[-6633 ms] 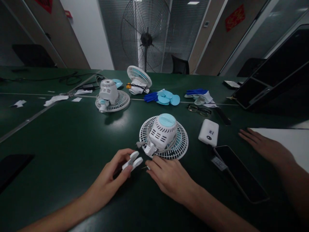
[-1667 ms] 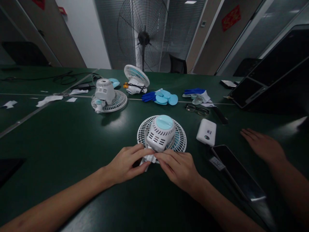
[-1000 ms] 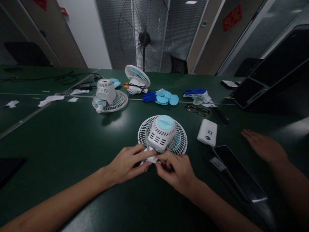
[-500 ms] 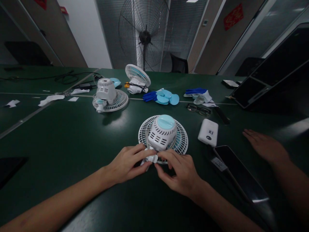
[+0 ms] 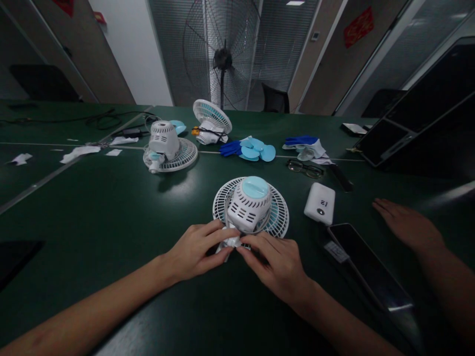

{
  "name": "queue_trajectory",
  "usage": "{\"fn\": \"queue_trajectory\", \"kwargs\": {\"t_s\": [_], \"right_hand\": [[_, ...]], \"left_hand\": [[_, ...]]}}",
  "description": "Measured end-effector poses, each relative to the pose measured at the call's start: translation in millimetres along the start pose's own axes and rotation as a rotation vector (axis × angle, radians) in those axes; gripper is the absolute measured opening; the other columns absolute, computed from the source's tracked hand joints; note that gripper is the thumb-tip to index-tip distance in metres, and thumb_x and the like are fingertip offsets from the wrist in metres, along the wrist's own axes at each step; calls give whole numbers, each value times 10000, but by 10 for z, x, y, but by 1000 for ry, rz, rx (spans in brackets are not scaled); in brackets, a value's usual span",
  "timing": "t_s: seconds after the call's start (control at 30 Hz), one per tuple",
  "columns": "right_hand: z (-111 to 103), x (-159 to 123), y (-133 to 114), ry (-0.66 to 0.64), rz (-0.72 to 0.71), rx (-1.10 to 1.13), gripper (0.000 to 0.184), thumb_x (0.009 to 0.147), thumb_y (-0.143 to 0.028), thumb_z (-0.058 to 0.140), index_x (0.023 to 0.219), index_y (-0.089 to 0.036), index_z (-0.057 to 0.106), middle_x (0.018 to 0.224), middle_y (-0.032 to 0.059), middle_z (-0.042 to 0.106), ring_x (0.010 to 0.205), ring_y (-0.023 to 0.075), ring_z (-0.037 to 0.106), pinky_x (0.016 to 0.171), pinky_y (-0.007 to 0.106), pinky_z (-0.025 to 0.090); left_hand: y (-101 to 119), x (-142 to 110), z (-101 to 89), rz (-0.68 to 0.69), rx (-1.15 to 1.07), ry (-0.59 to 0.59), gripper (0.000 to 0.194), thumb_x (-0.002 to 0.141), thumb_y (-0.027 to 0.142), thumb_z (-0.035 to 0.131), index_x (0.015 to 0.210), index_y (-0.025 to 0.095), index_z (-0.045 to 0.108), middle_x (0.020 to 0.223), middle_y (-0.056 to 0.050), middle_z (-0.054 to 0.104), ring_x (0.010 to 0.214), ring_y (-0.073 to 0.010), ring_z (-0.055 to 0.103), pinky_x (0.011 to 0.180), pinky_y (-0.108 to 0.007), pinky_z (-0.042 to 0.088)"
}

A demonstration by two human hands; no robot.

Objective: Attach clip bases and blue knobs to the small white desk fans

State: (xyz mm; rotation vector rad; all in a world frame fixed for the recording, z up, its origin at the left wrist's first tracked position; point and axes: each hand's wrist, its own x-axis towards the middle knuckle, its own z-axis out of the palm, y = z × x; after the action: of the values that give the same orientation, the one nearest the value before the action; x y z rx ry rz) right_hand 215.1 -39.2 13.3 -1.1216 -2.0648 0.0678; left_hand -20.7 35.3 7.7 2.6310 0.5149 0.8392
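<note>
A small white fan with a light-blue cap on its motor housing lies grille-down on the green table in front of me. At its near side sticks out a white clip-like part. My left hand pinches this part from the left, thumb below and fingers above. From the right, my right hand is closed with thumb and index finger on the part's right end. The fingertips hide much of the part, and its exact shape is hard to make out.
Another white fan lies grille-down at the left, with a third fan behind. Light-blue blades, gloves, glasses, a white power bank and a phone are around. Another person's hand rests at the right.
My right thumb and index finger have drawn closer together at the right end of the white part. My left hand and the fan look unmoved.
</note>
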Motion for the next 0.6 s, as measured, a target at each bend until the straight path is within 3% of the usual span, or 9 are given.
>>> {"fn": "queue_trajectory", "kwargs": {"t_s": [0.13,0.27,0.33,0.4,0.5,0.6], "right_hand": [[73,12,-84,8,263,238,190,1030,-273,604,899,-189,713,771,1,727,619,119,658,591,244,457],[120,36,-175,-112,684,557,416,1040,-408,549,695,-191,633,552,-43,592,415,87,519,440,217,376],[123,30,-198,-153,774,607,451,1044,-443,531,675,-195,610,500,-58,535,377,84,484,411,213,354],[115,10,-198,-104,679,494,390,1041,-399,542,724,-193,637,542,-45,565,426,95,526,447,220,382],[86,-24,-157,28,333,192,145,1012,-270,575,962,-183,681,723,-8,664,551,113,601,528,244,420],[36,-24,-91,23,89,-1,152,970,-207,598,1112,-173,640,849,20,700,598,123,624,553,266,434]], "left_hand": [[14,1,-1,4,43,4,298,1099,335,441,1366,234,525,967,-35,622,727,-147,619,617,-268,533],[6,-3,0,19,42,-4,314,1097,336,442,1383,231,520,974,-39,622,724,-150,616,608,-273,533],[5,1,0,20,41,-1,313,1097,336,443,1381,231,520,964,-38,620,716,-149,612,600,-272,531],[8,7,-1,19,49,8,304,1098,340,442,1370,231,524,957,-37,620,708,-148,610,594,-270,527],[9,5,2,14,64,10,299,1097,345,446,1365,235,522,961,-36,625,713,-150,619,606,-277,531],[0,-9,11,4,54,2,302,1092,342,453,1369,239,512,979,-38,632,737,-158,634,627,-289,541]]}}
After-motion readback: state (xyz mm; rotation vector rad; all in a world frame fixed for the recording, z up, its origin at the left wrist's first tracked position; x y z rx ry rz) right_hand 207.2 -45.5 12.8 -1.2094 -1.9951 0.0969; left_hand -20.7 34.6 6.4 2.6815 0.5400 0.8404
